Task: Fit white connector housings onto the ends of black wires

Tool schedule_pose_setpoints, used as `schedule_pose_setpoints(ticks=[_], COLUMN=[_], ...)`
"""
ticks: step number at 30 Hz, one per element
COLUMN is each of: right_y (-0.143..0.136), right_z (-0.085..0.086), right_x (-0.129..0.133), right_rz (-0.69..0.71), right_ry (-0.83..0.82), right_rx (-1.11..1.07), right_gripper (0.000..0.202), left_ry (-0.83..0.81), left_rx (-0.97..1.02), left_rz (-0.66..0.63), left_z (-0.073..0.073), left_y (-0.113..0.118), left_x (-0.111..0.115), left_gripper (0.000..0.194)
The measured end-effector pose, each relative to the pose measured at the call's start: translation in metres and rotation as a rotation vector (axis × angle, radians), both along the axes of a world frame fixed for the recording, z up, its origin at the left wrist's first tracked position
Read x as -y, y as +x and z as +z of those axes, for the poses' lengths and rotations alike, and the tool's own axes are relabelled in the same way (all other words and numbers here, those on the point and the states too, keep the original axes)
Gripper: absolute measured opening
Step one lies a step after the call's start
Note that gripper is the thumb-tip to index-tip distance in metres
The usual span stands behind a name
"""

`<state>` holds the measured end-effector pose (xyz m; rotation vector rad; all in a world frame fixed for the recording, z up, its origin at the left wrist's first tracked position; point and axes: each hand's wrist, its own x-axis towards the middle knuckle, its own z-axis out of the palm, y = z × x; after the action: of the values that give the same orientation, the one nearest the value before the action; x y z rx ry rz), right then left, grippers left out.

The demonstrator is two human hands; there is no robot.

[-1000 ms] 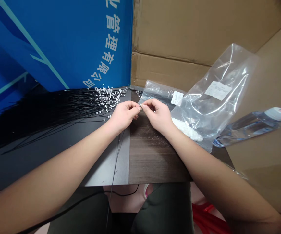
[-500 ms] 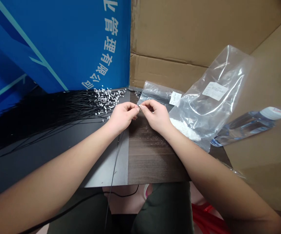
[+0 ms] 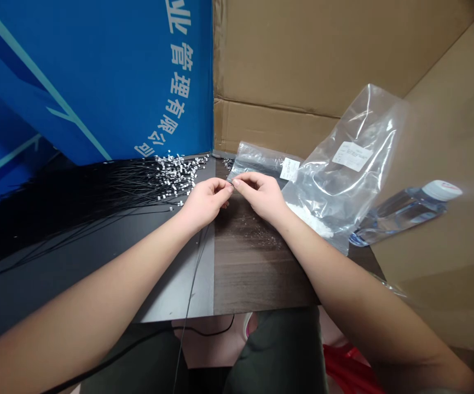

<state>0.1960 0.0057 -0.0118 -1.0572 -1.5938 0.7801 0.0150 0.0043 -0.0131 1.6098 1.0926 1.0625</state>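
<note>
Near the middle of the head view, my left hand point(image 3: 206, 202) is closed in a pinch on a thin black wire point(image 3: 191, 290), which hangs from it over the table's front edge. My right hand point(image 3: 261, 197) is pinched too, its fingertips meeting those of my left hand; what lies between them is too small to make out. Left of my hands lies a big pile of black wires point(image 3: 76, 191) with white connectors point(image 3: 175, 169) at their ends. Beside my right hand, a clear bag point(image 3: 344, 180) holds small white pieces point(image 3: 311, 219).
A smaller labelled clear bag point(image 3: 261, 161) lies behind my right hand. A water bottle point(image 3: 405, 210) leans at the right. Cardboard point(image 3: 278, 60) and a blue printed panel point(image 3: 117, 71) stand behind the table point(image 3: 253, 279).
The camera view has shifted slightly, moving the bags and bottle a little left in the picture. My hands remain together, fingertips pinched.
</note>
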Motion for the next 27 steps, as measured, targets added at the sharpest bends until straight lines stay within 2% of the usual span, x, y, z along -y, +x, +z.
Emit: schedule_pose_setpoints(ticks=[3, 5, 10, 16, 20, 27], right_y=[0.0, -0.001, -0.003, -0.006, -0.008, -0.014], right_z=[0.001, 0.0, -0.002, -0.008, -0.009, -0.01], right_x=[0.001, 0.002, 0.003, 0.001, 0.001, 0.005], right_rz=[-0.01, -0.013, 0.063, 0.09, 0.08, -0.02], right_ry=[0.0, 0.004, 0.016, -0.024, -0.038, -0.036], right_rx=[0.055, 0.06, 0.003, -0.05, -0.09, -0.045], right_gripper=[0.017, 0.017, 0.018, 0.022, 0.024, 0.022], left_ry=[-0.006, -0.051, -0.299, -0.521, -0.517, -0.448], left_rx=[-0.04, 0.015, 0.302, 0.425, 0.453, 0.394], left_rz=[-0.001, -0.01, -0.091, -0.165, -0.174, -0.087], left_z=[-0.001, 0.0, 0.007, 0.014, 0.016, 0.01], left_y=[0.0, 0.001, 0.004, -0.001, 0.0, 0.003], left_x=[0.0, 0.001, 0.005, 0.007, 0.007, 0.006], left_gripper=[0.021, 0.021, 0.028, 0.036, 0.039, 0.032])
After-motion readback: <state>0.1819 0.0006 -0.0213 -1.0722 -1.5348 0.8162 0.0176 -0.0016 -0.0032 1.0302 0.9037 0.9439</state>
